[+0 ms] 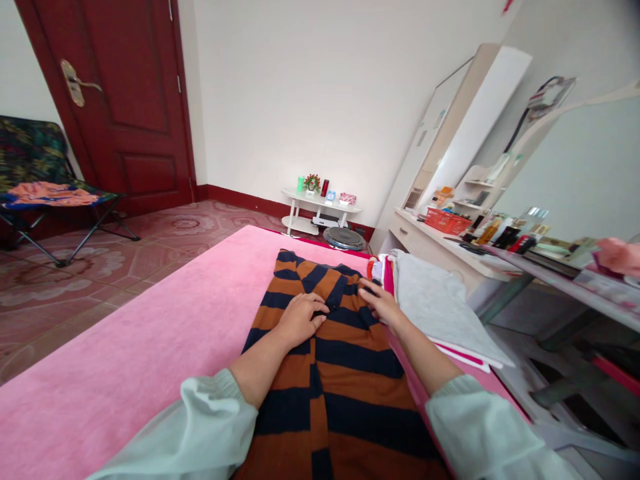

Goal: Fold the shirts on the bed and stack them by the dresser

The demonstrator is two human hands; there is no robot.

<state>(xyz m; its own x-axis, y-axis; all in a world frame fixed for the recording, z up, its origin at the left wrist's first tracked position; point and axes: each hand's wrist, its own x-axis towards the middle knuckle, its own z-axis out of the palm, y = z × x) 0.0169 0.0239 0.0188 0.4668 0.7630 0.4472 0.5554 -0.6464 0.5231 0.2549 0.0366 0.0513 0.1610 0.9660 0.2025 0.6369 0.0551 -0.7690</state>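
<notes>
A shirt (357, 387) with brown and navy stripes lies lengthwise before me on a pink bedspread (165, 333), its collar end away from me. My left hand (303, 319) rests on the shirt beside the front opening below the collar, thumb and fingers apart. At the right side of the collar, my right hand (384, 305) touches the cloth with its fingers spread. Neither hand visibly grips the fabric. Just right of the shirt lies a pile of folded cloth with a light grey piece (430, 293) on top.
A dressing table (415, 230) with a red basket (447, 221) and several bottles stands on the right. Beyond the bed is a small white stand (320, 200) near a round dark-topped object (344, 238). At left, a folding chair (35, 160) holds orange cloth near a red door (135, 87).
</notes>
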